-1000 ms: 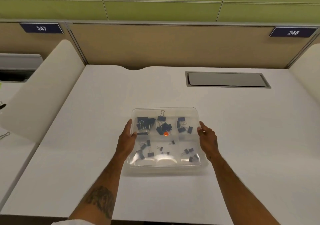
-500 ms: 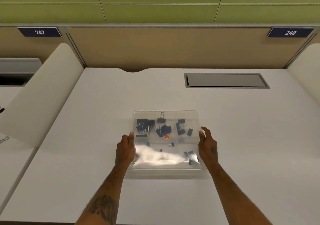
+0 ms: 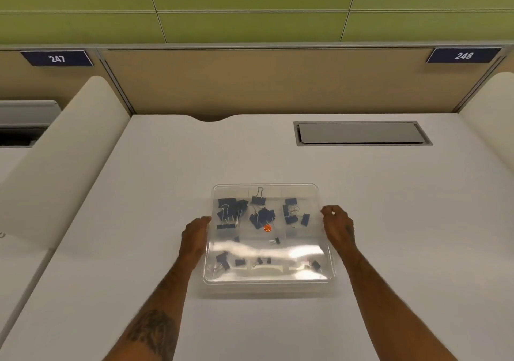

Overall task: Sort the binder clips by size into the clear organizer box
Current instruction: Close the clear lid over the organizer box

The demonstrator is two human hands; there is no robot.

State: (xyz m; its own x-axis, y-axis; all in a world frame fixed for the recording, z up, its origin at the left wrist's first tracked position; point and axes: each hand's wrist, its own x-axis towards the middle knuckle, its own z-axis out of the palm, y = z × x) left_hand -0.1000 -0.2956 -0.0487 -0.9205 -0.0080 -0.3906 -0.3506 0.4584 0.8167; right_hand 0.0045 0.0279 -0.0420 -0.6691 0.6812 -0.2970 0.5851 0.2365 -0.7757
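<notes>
The clear organizer box (image 3: 265, 185) sits in the middle of the white desk (image 3: 278, 160) with its transparent lid on. My left hand (image 3: 194, 238) grips its left side and my right hand (image 3: 338, 227) grips its right side. Dark blue binder clips lie in its compartments: large ones (image 3: 230, 210) at the back left, medium ones (image 3: 262, 216) in the back middle and back right (image 3: 292, 210). Small clips (image 3: 239, 262) rest against the near wall. An orange dot (image 3: 267, 228) shows near the middle. Glare hides part of the front row.
A grey cable hatch (image 3: 361, 134) is set into the desk at the back right. Rounded white dividers stand at the left (image 3: 55, 152) and the right (image 3: 492, 110). A tan partition (image 3: 250, 82) with number plates 247 and 248 closes the back.
The box has come nearer to me and now looks larger. Both hands slid slightly back along its sides. The small clips have shifted toward the near wall, and the glare band moved.
</notes>
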